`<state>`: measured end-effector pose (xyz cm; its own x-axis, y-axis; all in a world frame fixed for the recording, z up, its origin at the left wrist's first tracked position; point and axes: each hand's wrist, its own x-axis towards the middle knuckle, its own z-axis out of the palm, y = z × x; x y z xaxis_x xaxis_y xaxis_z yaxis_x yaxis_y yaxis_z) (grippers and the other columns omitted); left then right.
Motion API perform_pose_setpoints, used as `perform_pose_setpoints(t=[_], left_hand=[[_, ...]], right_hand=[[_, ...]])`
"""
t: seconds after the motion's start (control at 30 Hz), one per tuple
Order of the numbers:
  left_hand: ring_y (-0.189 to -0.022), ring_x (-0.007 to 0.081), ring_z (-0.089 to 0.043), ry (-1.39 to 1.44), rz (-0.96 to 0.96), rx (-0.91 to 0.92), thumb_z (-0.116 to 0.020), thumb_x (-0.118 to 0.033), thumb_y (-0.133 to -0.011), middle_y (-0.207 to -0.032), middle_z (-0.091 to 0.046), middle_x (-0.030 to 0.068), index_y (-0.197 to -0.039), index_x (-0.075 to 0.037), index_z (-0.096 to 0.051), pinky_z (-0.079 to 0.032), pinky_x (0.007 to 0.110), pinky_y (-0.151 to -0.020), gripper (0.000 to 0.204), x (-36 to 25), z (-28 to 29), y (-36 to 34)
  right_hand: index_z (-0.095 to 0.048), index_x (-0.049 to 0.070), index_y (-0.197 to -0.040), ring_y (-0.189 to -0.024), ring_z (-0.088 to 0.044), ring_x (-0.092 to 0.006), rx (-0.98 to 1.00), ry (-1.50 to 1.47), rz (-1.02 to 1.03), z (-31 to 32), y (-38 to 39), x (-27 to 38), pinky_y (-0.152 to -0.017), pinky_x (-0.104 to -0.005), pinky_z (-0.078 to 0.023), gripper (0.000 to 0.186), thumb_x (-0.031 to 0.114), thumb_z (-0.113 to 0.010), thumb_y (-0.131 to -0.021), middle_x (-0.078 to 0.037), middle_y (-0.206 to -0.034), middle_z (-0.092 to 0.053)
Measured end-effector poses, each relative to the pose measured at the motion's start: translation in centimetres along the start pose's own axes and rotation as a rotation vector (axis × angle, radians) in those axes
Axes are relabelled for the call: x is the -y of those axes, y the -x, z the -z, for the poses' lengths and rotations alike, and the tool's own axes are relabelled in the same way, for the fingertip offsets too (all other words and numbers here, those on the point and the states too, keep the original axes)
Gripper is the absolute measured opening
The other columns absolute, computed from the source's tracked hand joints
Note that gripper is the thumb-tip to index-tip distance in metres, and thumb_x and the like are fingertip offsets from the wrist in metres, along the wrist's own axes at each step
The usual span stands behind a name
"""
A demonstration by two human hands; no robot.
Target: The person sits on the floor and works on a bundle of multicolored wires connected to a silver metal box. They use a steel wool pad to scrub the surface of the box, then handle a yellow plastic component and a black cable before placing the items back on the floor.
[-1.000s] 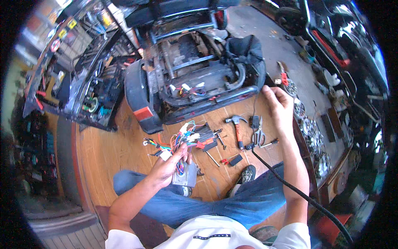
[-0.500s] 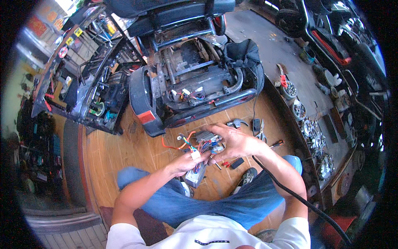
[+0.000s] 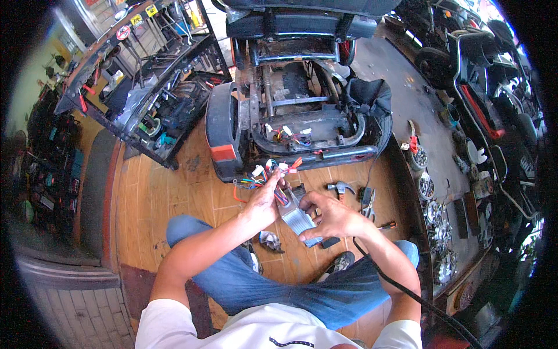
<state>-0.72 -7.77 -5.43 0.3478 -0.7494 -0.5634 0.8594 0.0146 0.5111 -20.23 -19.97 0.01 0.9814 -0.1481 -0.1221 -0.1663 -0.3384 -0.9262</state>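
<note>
A silver finned metal box, like a motor controller, is tilted between my hands above the floor. My left hand is closed round the wires at its upper end. Coloured wires with white and red plug connectors fan out above those fingers. My right hand grips the box from the right, with the thumb near its lower end and curled fingers by its upper side. Just behind sits a second, darker grey finned piece, partly hidden by the box and my hand.
Ahead stands a stripped black vehicle frame with loose wires. On the wooden floor lie a hammer, pliers, a screwdriver and a crumpled scrap. A black cable crosses my right forearm. Tool rack left; bowls of parts right.
The silver box has swung from below my left hand to between both hands, fins now showing. My left hand rose with the wires; my right closed on the box. The view shifted.
</note>
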Motion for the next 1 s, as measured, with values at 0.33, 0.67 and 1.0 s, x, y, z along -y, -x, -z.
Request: perform_pose_setpoints(t=[0.33, 0.67, 1.0], left_hand=[[-0.093, 0.0184, -0.061, 0.026, -0.047, 0.095, -0.069, -0.044, -0.099, -0.092, -0.063, 0.0006, -0.09, -0.015, -0.059, -0.051, 0.038, -0.088, 0.032, -0.3, -1.7, 1.5], [-0.099, 0.013, -0.064, -0.234, -0.126, 0.066, -0.077, -0.028, -0.096, -0.103, -0.068, -0.0028, -0.112, -0.017, -0.066, -0.051, 0.035, -0.091, 0.023, 0.7, -2.1, 2.0], [-0.112, 0.009, -0.057, -0.531, -0.042, 0.142, -0.077, -0.044, -0.094, -0.119, -0.067, -0.0037, -0.125, -0.015, -0.07, -0.042, 0.032, -0.097, 0.043, 3.1, -0.3, 1.6]], right_hand=[[-0.051, -0.001, -0.134, -0.12, -0.064, -0.035, -0.198, 0.202, -0.044, -1.5, -1.9, 0.8, -0.102, -0.0434, -0.05, 0.1, 0.045, -0.099, -0.059, -0.023, -0.128, -0.064], [-0.063, -0.002, -0.123, -0.096, -0.073, -0.0413, -0.267, 0.262, -0.126, -1.2, -2.3, 0.2, -0.088, -0.0475, -0.058, 0.064, 0.032, -0.084, -0.073, -0.026, -0.101, -0.074], [-0.064, -0.007, -0.128, -0.098, -0.072, -0.021, -0.192, 0.107, -0.11, -1.1, -1.9, -1.0, -0.089, -0.0361, -0.056, 0.064, 0.024, -0.088, -0.076, -0.019, -0.106, -0.075]])
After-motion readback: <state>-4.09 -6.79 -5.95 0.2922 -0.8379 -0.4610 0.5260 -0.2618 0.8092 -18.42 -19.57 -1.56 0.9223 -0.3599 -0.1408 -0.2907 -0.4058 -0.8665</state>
